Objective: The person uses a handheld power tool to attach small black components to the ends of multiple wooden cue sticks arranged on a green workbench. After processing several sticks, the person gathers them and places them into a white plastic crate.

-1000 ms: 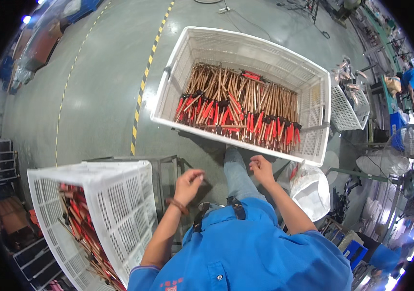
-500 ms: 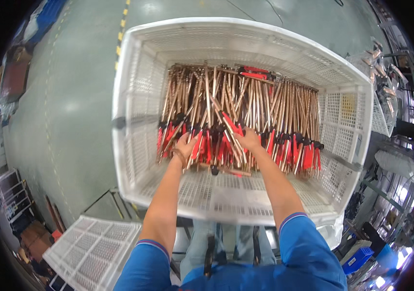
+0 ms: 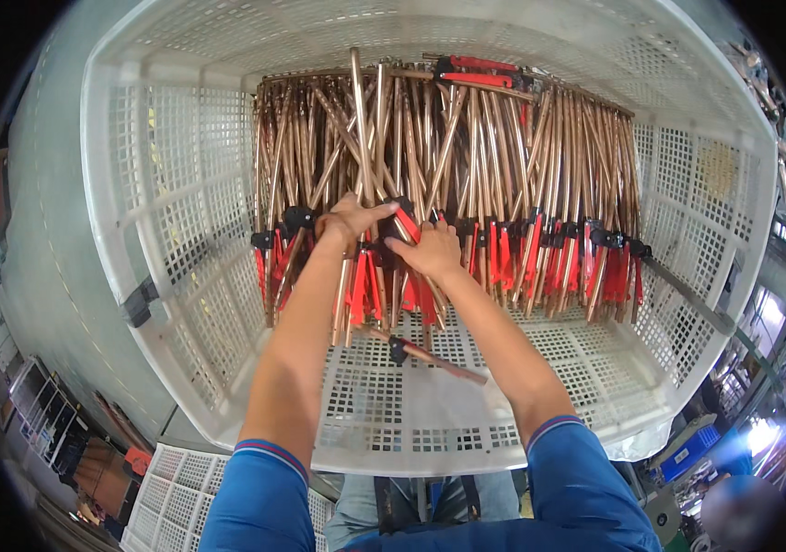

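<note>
Many copper-coloured metal tubes (image 3: pixel 494 156) with black clamps and flat red parts lie packed side by side in a white plastic crate (image 3: pixel 177 156). My left hand (image 3: pixel 347 221) is closed round tubes left of the middle, its thumb reaching toward a black clamp. Beside it, my right hand (image 3: pixel 434 250) is curled at a tube with a red part (image 3: pixel 407 224), thumb toward the left hand. Most fingertips are hidden among the tubes. One tube with a black clamp (image 3: pixel 398 350) lies slanted in front of the row.
Across the back of the row lie red-and-black pieces (image 3: pixel 480 72). The crate's near rim (image 3: pixel 411 460) runs below my forearms. A white plastic grid panel (image 3: pixel 167 497) is at lower left. Blue bins (image 3: pixel 692 449) stand at right, outside the crate.
The crate now looks larger and closer. My hands have come nearer each other and farther up the tubes. The slanted tube in front shows more fully.
</note>
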`<state>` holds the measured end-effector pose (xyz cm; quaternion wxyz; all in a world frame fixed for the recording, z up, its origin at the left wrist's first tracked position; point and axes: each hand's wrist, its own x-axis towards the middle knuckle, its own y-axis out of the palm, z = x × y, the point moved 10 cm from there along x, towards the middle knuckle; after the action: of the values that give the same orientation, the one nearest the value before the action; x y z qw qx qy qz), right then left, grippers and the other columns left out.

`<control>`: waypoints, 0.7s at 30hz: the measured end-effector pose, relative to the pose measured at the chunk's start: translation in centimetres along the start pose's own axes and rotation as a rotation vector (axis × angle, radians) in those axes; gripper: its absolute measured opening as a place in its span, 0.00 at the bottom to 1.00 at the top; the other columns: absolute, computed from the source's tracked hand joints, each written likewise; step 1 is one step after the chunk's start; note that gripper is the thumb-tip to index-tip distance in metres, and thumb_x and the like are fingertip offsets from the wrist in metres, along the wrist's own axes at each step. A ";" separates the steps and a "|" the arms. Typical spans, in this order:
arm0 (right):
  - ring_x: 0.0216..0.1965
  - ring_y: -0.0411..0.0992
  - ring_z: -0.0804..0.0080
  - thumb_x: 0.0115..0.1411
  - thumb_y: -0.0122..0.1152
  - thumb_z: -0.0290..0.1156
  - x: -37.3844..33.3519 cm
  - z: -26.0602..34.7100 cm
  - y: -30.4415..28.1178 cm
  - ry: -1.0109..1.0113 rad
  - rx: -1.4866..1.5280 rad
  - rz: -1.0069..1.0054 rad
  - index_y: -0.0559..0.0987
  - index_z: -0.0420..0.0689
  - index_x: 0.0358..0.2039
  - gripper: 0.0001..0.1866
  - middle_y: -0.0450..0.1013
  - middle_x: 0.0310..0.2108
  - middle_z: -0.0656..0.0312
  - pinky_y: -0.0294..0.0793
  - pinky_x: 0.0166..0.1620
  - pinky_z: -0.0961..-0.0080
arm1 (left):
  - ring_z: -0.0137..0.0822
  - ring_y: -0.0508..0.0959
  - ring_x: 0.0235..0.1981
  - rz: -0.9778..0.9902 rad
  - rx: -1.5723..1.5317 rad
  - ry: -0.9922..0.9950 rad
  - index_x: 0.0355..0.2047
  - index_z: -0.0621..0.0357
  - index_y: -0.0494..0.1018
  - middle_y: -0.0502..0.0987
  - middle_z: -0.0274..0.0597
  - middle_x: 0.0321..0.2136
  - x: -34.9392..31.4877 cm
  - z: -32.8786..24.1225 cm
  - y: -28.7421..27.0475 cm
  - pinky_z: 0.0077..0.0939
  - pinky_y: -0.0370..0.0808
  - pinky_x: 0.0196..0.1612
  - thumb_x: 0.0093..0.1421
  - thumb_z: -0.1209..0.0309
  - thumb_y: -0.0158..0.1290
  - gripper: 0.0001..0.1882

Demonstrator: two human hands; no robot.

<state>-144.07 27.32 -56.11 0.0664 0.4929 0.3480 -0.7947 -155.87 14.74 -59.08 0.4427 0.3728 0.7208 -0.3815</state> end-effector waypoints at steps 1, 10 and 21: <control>0.57 0.61 0.50 0.43 0.55 0.69 1.4 -0.4 0.2 0.013 0.045 -0.054 0.67 0.30 0.52 0.53 0.64 0.53 0.40 0.59 0.59 0.65 | 0.50 0.63 0.59 0.086 0.103 -0.063 0.59 0.78 0.51 0.60 0.67 0.56 0.7 -0.8 0.7 0.37 0.63 0.58 0.41 0.39 0.62 0.61; 0.53 0.68 0.54 0.38 0.59 0.70 6.0 3.9 -2.1 -0.037 0.170 0.195 0.61 0.26 0.55 0.60 0.66 0.52 0.39 0.68 0.54 0.70 | 0.35 0.73 0.40 0.298 -0.535 -0.099 0.46 0.57 0.71 0.76 0.41 0.39 5.5 2.8 0.6 0.30 0.68 0.44 0.52 0.43 0.55 0.33; 0.57 0.63 0.56 0.35 0.69 0.64 4.9 1.0 3.4 -0.067 0.924 0.311 0.63 0.30 0.55 0.58 0.65 0.54 0.44 0.60 0.58 0.71 | 0.40 0.64 0.56 0.123 -0.299 -0.090 0.54 0.54 0.66 0.65 0.46 0.55 2.8 3.8 1.5 0.38 0.57 0.60 0.50 0.36 0.52 0.41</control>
<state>-145.71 25.32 -61.54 -0.0302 0.4910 -0.1211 -0.8622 -154.12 12.65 -63.20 0.5476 0.3287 0.7247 -0.2587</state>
